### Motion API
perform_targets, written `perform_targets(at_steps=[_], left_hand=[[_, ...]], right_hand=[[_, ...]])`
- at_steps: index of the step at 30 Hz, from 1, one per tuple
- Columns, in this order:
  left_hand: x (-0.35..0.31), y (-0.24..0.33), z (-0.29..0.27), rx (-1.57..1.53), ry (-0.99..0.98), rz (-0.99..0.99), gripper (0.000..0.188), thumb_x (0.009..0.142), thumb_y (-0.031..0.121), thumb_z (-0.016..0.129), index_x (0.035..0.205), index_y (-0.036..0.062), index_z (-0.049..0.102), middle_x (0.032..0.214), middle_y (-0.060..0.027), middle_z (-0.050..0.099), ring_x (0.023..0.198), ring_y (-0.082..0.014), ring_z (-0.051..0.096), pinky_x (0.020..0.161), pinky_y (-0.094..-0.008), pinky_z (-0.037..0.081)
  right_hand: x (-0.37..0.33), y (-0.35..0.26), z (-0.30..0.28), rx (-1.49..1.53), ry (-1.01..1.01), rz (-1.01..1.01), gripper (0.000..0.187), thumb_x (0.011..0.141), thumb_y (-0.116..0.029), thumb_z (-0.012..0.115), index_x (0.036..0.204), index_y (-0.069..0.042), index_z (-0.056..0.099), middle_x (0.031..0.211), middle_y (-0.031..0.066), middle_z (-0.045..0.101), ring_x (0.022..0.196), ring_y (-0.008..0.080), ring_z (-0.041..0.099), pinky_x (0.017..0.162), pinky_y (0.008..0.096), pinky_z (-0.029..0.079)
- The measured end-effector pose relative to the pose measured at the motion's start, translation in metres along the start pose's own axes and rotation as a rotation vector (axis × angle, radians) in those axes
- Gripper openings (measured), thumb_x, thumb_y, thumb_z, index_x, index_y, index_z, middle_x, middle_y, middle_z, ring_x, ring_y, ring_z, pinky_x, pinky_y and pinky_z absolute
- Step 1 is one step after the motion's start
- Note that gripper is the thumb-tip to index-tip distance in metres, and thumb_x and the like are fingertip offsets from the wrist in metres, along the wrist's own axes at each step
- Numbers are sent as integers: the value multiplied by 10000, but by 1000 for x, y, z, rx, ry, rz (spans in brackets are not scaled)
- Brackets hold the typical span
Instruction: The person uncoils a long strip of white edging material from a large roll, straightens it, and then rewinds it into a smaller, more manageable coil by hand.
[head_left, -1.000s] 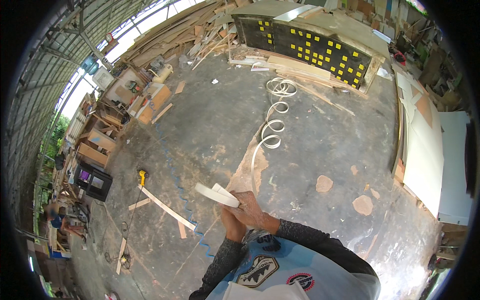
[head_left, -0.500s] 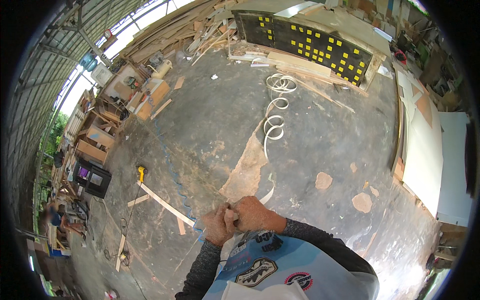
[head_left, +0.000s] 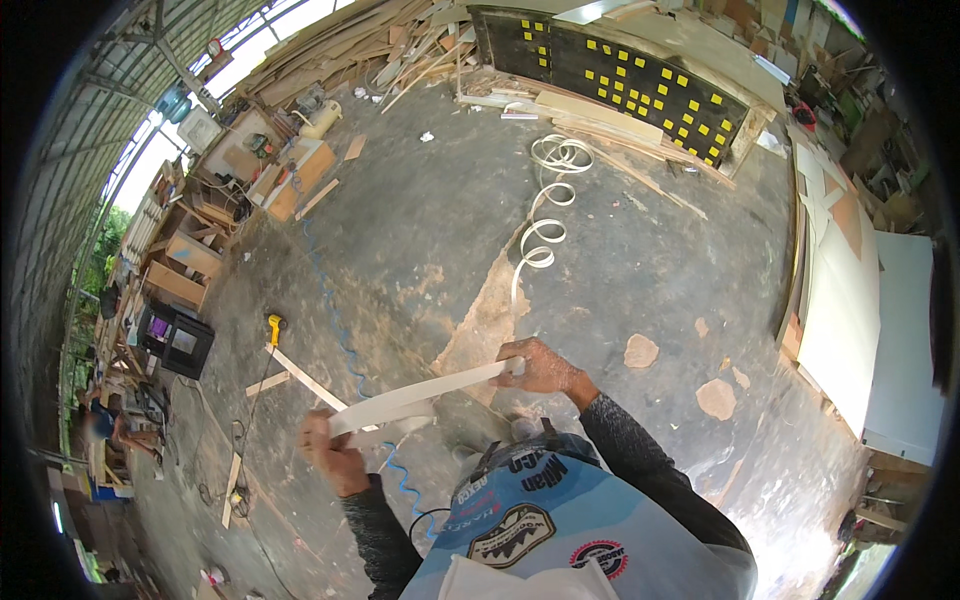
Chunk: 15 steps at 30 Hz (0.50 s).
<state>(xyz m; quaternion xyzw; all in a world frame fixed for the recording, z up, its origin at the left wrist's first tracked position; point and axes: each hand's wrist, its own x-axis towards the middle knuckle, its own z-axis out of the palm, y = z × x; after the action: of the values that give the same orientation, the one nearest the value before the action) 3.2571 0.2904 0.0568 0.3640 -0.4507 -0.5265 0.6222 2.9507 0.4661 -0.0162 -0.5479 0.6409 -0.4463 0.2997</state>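
A flat white edge-banding strip (head_left: pixel 430 385) is stretched between my hands above the concrete floor, and a blurred loop of it hangs below. My left hand (head_left: pixel 333 452) grips it at the left, fingers closed and slightly smeared by motion. On the right, my right hand (head_left: pixel 545 366) pinches the strip between thumb and fingers. More banding lies ahead on the floor in loose white coils (head_left: pixel 540 243), trailing away toward the back; my right hand is close to its near end, and the join between them cannot be made out.
A blue coiled air hose (head_left: pixel 345 345) crosses the floor to my left, near a yellow power tool (head_left: pixel 275 324) and a long wooden strip (head_left: pixel 300 372). White panels (head_left: pixel 840 290) lean at right. Stacked boards and a black panel with yellow squares (head_left: pixel 640 85) stand behind. Another person (head_left: pixel 120 425) sits far left.
My hands were together in front of me and have moved apart, left hand leftward, right hand up and right. The strip now spans between them, and the near floor coils have shifted slightly.
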Motion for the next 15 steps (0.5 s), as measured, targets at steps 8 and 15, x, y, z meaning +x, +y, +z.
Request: perform_targets(at_steps=[8,15], left_hand=[[100,102,-127,860,-349,361,147,802,105,748,880,13,664,848,-72,638,814,-194,625,725,-351,510],[47,57,-78,992,-831,100,246,746,176,831,857,18,678,799,-50,663,814,-182,641,751,-340,504]], right_hand=[[-64,61,-84,123,222,200,284,649,-160,902,862,-48,752,865,46,702,800,166,623,779,336,504],[-76,15,-185,-104,331,122,346,608,-116,909,923,-70,774,780,14,705,771,144,617,717,334,473]])
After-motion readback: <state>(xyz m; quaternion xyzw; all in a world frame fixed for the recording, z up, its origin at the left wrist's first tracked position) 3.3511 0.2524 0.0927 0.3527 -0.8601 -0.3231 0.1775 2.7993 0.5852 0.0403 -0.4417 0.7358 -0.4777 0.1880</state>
